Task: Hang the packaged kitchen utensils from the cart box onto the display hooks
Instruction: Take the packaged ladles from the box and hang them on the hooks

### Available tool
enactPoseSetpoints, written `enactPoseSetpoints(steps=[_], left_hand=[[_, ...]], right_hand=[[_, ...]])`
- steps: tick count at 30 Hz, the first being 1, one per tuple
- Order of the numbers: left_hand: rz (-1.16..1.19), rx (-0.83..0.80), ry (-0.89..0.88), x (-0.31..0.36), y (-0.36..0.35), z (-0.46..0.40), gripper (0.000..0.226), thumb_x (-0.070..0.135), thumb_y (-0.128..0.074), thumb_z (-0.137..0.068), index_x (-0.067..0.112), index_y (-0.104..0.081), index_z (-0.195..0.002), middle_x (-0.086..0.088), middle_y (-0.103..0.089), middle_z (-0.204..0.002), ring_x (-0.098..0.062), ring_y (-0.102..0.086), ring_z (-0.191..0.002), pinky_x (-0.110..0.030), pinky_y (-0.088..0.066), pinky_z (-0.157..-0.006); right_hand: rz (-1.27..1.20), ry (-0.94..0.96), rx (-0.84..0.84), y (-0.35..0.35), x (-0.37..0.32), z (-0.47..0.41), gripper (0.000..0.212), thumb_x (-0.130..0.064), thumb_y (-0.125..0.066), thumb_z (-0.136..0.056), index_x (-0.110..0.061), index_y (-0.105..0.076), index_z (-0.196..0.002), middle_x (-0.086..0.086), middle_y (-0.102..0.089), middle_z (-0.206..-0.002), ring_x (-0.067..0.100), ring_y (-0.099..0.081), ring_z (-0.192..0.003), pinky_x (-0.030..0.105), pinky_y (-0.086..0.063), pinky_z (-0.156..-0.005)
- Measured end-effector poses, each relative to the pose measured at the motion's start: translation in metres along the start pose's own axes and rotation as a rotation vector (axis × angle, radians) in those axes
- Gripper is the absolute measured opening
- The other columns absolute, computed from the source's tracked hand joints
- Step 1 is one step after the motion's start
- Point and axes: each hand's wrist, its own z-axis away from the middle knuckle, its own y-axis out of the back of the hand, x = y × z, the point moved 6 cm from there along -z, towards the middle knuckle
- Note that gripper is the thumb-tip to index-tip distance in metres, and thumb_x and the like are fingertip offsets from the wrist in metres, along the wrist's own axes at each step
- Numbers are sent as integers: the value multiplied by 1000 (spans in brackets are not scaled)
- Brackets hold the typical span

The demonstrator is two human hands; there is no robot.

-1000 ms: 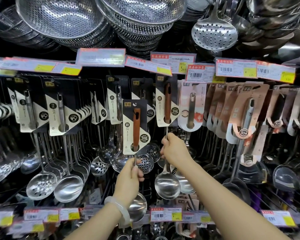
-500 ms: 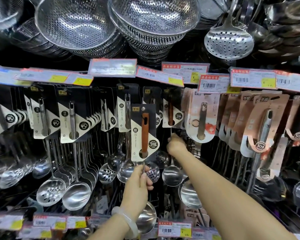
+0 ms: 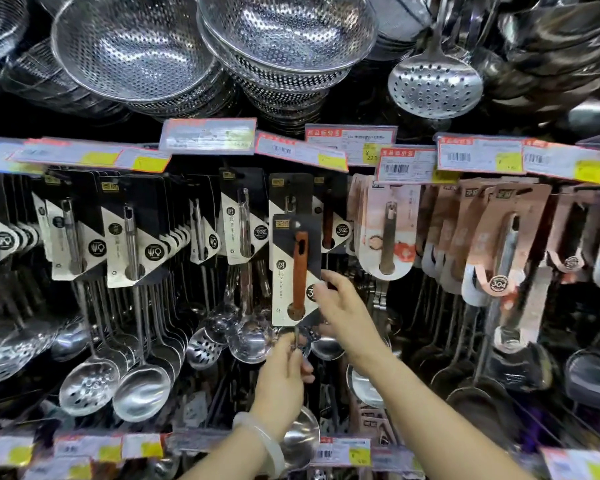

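The left hand grips the metal shaft of the packaged ladle. The right hand pinches the card's right edge. The ladle is raised before the middle hooks, not yet hung. Recommended: align the card's top hole with the hook tip, then slide it back level. The card reads "Kitchenware" and "30…".
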Motion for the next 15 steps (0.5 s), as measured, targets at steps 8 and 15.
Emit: enactPoseSetpoints(steps=[8, 15], left_hand=[[-6, -78, -39, 26, -32, 6, 25, 16, -36, -97, 34, -51, -103, 5, -55, -67, -5, -58, -61, -31, -52, -64], [36, -152, -72, 54, -40, -6, 24, 13, -35, -97, 28, -52, -101, 1, -54, -69, -10, -54, -64, -34, -54, -72]], right_hand=[[37, 17, 50, 21, -20, 4, 26, -5, -68, -81, -24, -52, -91, 9, -67, -91, 23, -64, -84, 39, -54, -70], [-17, 77, 65, 32, -43, -7, 25, -3, -66, -82, -24, -53, -86, -4, -67, -69, 13, -64, -68, 28, -52, -58]])
